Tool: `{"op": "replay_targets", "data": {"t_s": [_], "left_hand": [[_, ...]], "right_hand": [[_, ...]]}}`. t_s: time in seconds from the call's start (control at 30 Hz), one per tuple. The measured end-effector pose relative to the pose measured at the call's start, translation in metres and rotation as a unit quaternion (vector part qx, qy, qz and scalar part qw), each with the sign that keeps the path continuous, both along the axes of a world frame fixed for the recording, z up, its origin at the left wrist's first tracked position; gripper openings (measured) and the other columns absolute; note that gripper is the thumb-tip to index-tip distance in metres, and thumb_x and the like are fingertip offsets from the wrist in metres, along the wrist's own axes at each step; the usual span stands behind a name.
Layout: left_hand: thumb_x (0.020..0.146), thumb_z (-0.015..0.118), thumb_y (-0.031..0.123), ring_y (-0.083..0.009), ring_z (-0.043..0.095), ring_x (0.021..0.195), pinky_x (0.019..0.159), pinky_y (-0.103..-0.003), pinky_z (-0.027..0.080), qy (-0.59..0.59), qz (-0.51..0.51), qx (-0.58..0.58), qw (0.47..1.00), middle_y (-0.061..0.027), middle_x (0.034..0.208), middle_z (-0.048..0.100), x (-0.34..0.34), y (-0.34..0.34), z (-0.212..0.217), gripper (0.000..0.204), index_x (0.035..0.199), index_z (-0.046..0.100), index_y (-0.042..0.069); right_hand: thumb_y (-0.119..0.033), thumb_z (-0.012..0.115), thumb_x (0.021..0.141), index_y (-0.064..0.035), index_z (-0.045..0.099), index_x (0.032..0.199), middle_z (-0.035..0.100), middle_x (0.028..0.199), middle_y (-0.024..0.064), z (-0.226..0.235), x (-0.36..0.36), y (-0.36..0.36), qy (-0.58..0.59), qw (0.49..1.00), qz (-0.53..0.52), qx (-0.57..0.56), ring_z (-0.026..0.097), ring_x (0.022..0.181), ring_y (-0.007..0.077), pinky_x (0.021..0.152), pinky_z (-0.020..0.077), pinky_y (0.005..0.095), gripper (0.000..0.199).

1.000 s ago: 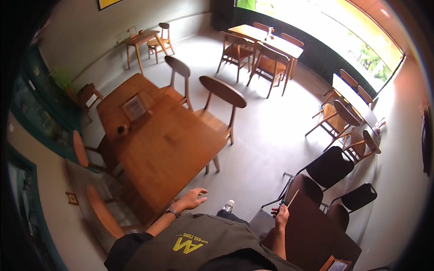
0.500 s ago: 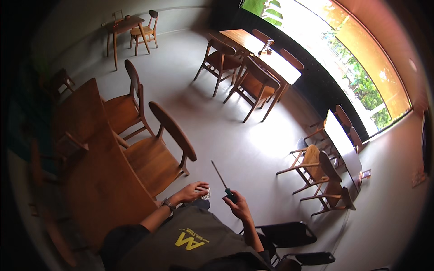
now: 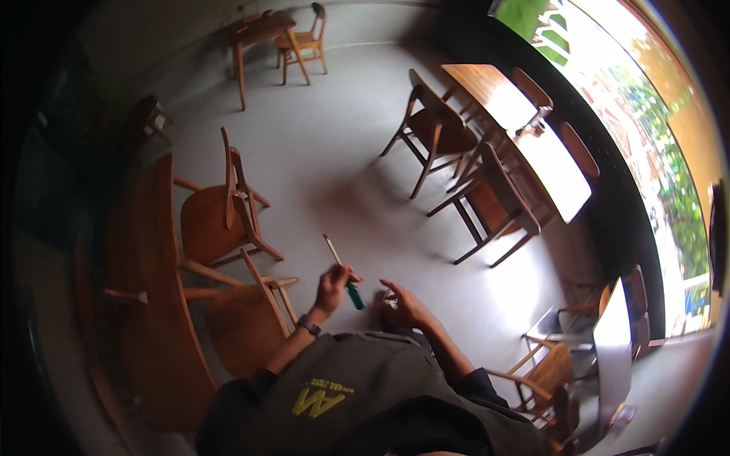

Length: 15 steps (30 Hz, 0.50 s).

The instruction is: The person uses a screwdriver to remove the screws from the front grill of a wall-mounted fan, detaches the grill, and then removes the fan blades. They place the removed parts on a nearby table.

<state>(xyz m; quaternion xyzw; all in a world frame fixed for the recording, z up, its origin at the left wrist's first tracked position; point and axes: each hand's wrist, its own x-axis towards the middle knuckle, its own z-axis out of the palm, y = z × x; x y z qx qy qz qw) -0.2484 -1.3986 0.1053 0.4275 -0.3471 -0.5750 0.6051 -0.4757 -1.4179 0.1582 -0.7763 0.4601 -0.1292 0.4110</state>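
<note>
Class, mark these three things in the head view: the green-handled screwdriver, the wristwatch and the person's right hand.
Green-handled screwdriver point(image 3: 355, 296): head view, on its green handle.
Wristwatch point(image 3: 309, 325): head view, on its dark outer side.
Right hand point(image 3: 409, 307): head view, on the middle of the hand.

A long, bright glass window point(image 3: 642, 102) is glowing above a black lower wall point(image 3: 620, 194), lighting the smooth grey floor point(image 3: 327, 137), while brown wooden chairs point(image 3: 489, 209) are flanking a brightly lit, rectangular wooden table point(image 3: 559, 171).

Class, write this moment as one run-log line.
left hand: holds pale-shafted, green-handled screwdriver | right hand: nothing visibly held | brown wooden table: at person's left
</note>
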Motion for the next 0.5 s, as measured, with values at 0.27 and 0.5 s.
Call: {"op": "replay_targets", "data": {"t_s": [0.27,0.5], "left_hand": [[0.108,0.046,0.036,-0.007,0.042,0.056,0.053,-0.026,0.043,-0.044,0.414,0.188,0.889,0.0038,0.065,0.041,0.094,-0.089,-0.035,0.029,0.101,0.058,0.01],[0.098,0.059,0.024,-0.0109,0.048,0.061,0.055,-0.034,0.048,-0.06,0.418,0.39,0.818,0.0001,0.074,0.045,0.157,-0.219,-0.058,0.018,0.1,0.055,0.006]], "right_hand": [[-0.016,0.065,0.095,-0.0001,0.059,0.129,0.071,0.115,0.0157,0.019,0.043,-0.338,-0.067,0.993,0.078,0.053,0.073,0.096,0.029,0.082,0.0575,0.0371,0.038],[-0.024,0.059,0.095,-0.0043,0.063,0.122,0.071,0.105,0.0214,-0.126,0.119,-0.586,-0.012,0.987,0.161,0.005,0.069,0.099,0.0381,0.086,0.0549,0.0438,0.033]]}}
